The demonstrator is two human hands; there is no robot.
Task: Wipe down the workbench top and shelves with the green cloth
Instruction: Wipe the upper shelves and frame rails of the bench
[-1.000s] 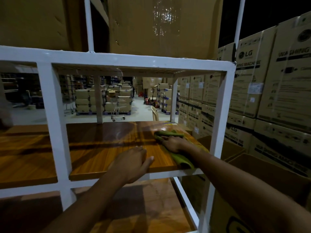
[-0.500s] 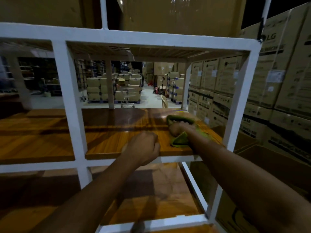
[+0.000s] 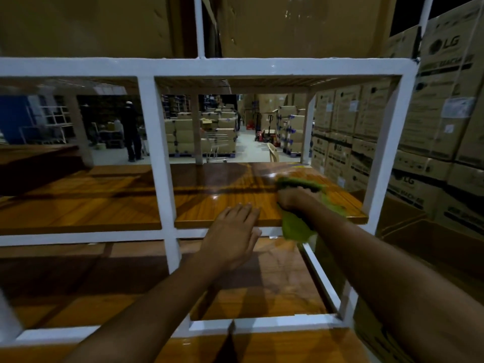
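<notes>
A green cloth lies bunched on the right part of a glossy wooden shelf set in a white metal frame. My right hand reaches through the frame and grips the cloth against the shelf surface; part of the cloth hangs over the shelf's front edge. My left hand rests with straight fingers on the front edge of the same shelf, just left of the cloth, holding nothing. A lower wooden shelf shows beneath my arms.
Stacked cardboard appliance boxes stand close on the right, and an open carton sits below them. Large cartons sit on the top level. Beyond the frame lie a warehouse aisle, a trolley and a standing person.
My right hand has pulled the cloth back toward the shelf's front edge, so it now hangs over it. My left hand's fingers have straightened onto the edge. The view has shifted lower and to the left.
</notes>
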